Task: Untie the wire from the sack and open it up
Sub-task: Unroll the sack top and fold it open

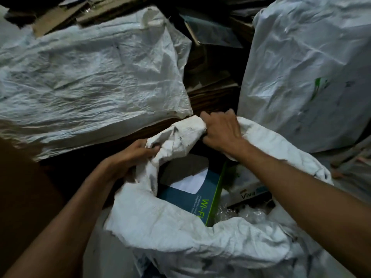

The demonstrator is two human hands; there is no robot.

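A white woven sack stands in front of me with its mouth spread wide. My left hand is closed on the bunched rim at the far left of the mouth. My right hand grips the rolled rim at the far side. Inside the sack lie a blue and green box printed "Wi-Fi", a white box printed "Viva", and clear plastic wrap. I see no wire anywhere in the view.
A full white sack lies to the left and another stands at the right. Cardboard pieces sit behind them, with a dark gap holding flattened cartons between the sacks.
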